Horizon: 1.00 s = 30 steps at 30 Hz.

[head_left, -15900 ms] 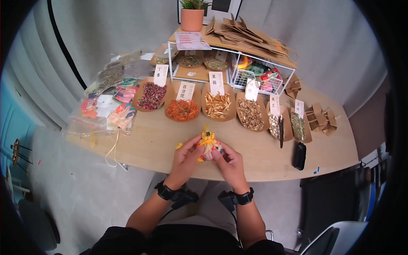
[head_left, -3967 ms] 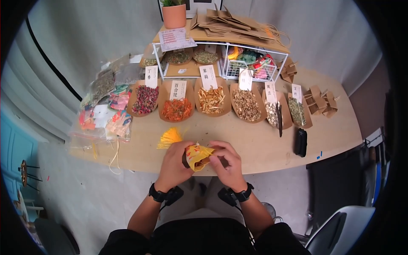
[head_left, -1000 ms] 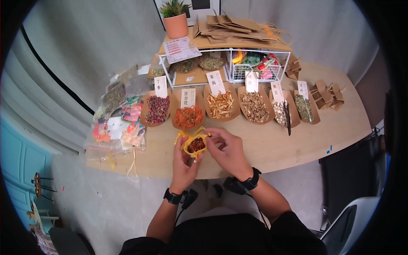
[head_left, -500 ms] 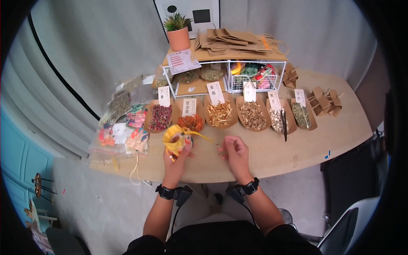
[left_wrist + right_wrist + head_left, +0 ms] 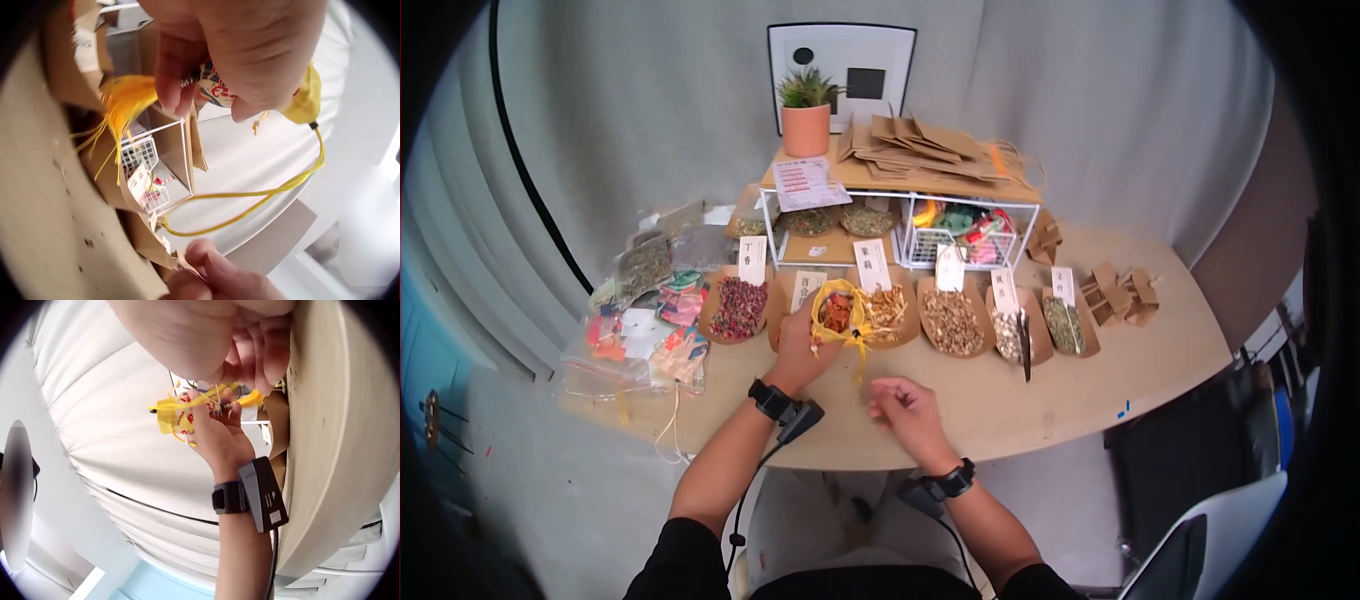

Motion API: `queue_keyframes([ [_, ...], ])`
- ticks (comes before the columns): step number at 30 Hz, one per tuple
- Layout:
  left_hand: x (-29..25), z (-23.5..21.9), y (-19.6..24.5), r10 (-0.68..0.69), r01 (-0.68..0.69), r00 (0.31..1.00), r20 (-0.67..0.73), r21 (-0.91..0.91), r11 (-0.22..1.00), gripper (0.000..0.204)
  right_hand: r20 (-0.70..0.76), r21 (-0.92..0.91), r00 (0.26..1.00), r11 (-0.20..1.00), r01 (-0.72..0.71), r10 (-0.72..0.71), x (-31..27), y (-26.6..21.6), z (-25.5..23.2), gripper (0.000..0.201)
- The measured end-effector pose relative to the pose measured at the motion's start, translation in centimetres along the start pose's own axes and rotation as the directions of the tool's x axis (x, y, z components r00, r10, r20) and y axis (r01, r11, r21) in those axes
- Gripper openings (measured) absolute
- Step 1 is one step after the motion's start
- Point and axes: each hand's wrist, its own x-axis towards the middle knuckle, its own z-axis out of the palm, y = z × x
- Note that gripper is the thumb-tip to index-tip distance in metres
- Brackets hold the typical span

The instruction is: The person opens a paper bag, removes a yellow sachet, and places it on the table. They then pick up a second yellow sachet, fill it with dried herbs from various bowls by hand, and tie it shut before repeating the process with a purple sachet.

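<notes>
In the head view my left hand grips a yellow drawstring pouch with a floral print, its mouth spread wide. Orange-red dried petals show inside. The pouch overlaps the row of paper trays in this view. A doubled yellow cord hangs from it, and a yellow tassel dangles under the fingers in the left wrist view. My right hand hovers nearer the table's front edge, fingers loosely curled, with nothing visible in them. Behind the pouch, one tray and its label card are partly hidden.
Paper trays of rose buds, pale chips and green herbs line the table. Dark tweezers lean on one tray. A white-framed shelf stands behind, plastic bags left, small paper bags right.
My left hand has carried the pouch forward to the trays; my right hand stays behind. The pouch, cinched in the oldest frame, is now open. The black case has gone from the table.
</notes>
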Motion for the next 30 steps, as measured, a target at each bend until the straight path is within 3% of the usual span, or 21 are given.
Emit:
queue_keyframes([
  [2, -0.3, -0.1, -1.4, -0.128, 0.129, 0.991, 0.025, -0.034, 0.991, 0.04, 0.037, -0.009, 0.999, 0.999, -0.037, 0.037, 1.4, -3.8, -0.9, 0.02],
  [4, -0.3, -0.7, -0.8, -0.269, 0.268, 0.959, 0.088, 0.019, 0.963, 0.039, -0.028, 0.006, 0.99, 0.99, 0.141, -0.141, 4.1, -6.6, -0.9, 0.019],
  [8, -0.2, -1.5, -1.3, -0.049, 0.045, 0.996, 0.07, 0.057, 0.997, 0.042, 0.023, 0.035, 0.957, 0.957, 0.288, -0.289, 9.6, -6.8, 0.1, 0.016],
  [9, 0.0, -1.4, -0.3, -0.042, 0.042, 0.999, 0.028, -0.016, 0.999, 0.052, 0.011, 0.042, 0.962, 0.961, 0.273, -0.274, 10.6, -5.9, 0.4, 0.014],
  [12, 0.4, -2.1, 0.0, 0.013, -0.004, 0.995, 0.102, -0.089, 0.996, 0.054, 0.1, 0.147, 0.979, 0.976, 0.161, -0.176, 11.2, -4.6, 0.7, 0.013],
  [13, 0.2, -2.2, -0.2, -0.047, 0.07, 0.985, 0.167, -0.13, 0.989, 0.065, 0.079, 0.154, 0.98, 0.973, 0.171, -0.185, 11.1, -4.3, 0.8, 0.011],
  [15, -0.3, -2.0, -0.9, -0.039, 0.045, 0.988, 0.15, -0.032, 0.998, 0.064, 0.029, 0.164, 0.98, 0.968, 0.189, -0.196, 10.5, -4.1, 0.6, 0.01],
  [16, -0.2, -1.9, -1.0, -0.032, 0.03, 0.989, 0.143, 0.014, 0.999, 0.064, 0.02, 0.012, 0.926, 0.926, 0.377, -0.377, 10.2, -3.9, 0.3, 0.01],
  [18, -0.2, -1.8, -0.8, -0.071, 0.048, 0.978, 0.195, 0.118, 0.992, 0.065, 0.093, -0.286, 0.724, 0.678, 0.677, -0.684, 9.4, -3.7, -0.6, 0.013],
  [19, -0.2, -1.9, -0.4, -0.093, 0.056, 0.971, 0.219, 0.17, 0.984, 0.065, 0.149, -0.36, 0.681, 0.603, 0.712, -0.717, 9.2, -4.3, -0.9, 0.021],
  [22, 0.1, -2.1, 0.4, -0.147, 0.069, 0.947, 0.285, 0.267, 0.961, 0.068, 0.311, -0.378, 0.614, 0.499, 0.78, -0.725, 9.1, -6.2, -0.4, 0.023],
  [26, 0.6, -2.4, 1.5, -0.214, 0.088, 0.897, 0.387, 0.318, 0.944, 0.063, 0.43, -0.431, 0.675, 0.521, 0.737, -0.599, 9.0, -6.4, -0.5, 0.021],
  [29, 0.4, -2.1, 1.3, -0.216, 0.077, 0.887, 0.409, 0.33, 0.941, 0.064, 0.521, -0.476, 0.665, 0.465, 0.746, -0.535, 9.1, -6.2, -1.3, 0.018],
  [30, 0.4, -2.0, 1.4, -0.223, 0.093, 0.887, 0.403, 0.319, 0.943, 0.064, 0.487, -0.446, 0.703, 0.545, 0.71, -0.518, 9.0, -6.1, -1.3, 0.016],
])
